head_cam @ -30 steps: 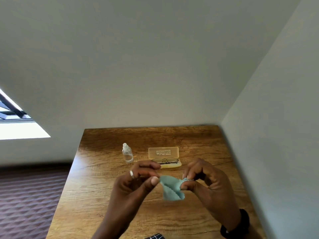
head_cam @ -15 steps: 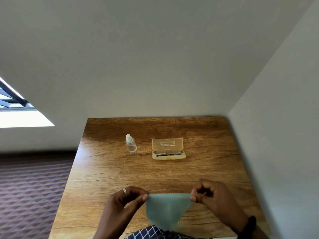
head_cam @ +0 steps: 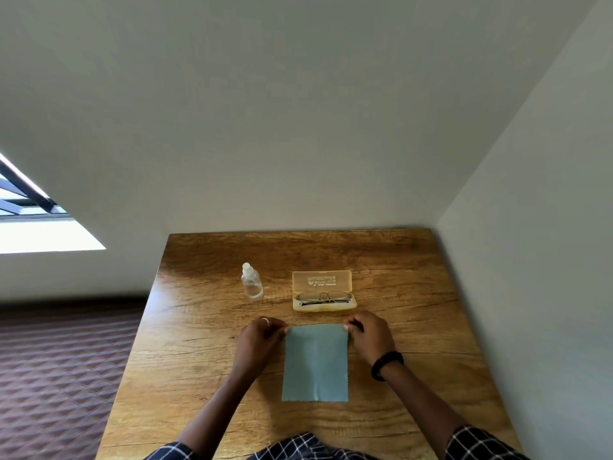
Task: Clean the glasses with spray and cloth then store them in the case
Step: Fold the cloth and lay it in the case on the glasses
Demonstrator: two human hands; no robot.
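Note:
A light blue cleaning cloth (head_cam: 315, 363) lies spread flat on the wooden table (head_cam: 199, 360). My left hand (head_cam: 262, 336) pinches its far left corner and my right hand (head_cam: 368, 333) pinches its far right corner. Just beyond the cloth sits a yellowish translucent glasses case (head_cam: 323, 305), open with its lid (head_cam: 321, 281) laid back. Thin metal-framed glasses (head_cam: 323, 297) rest folded in the case. A small clear spray bottle (head_cam: 251, 286) with a white cap stands upright to the left of the case.
The table is pushed into a corner, with a wall behind (head_cam: 298, 144) and a wall on the right (head_cam: 530, 260). Patterned dark carpet (head_cam: 59, 376) lies past the table's left edge. A black band circles my right wrist (head_cam: 386, 364).
The cloth went from bunched between my fingers, to stretched out in the air, to lying flat on the table. Both hands moved forward and down with it.

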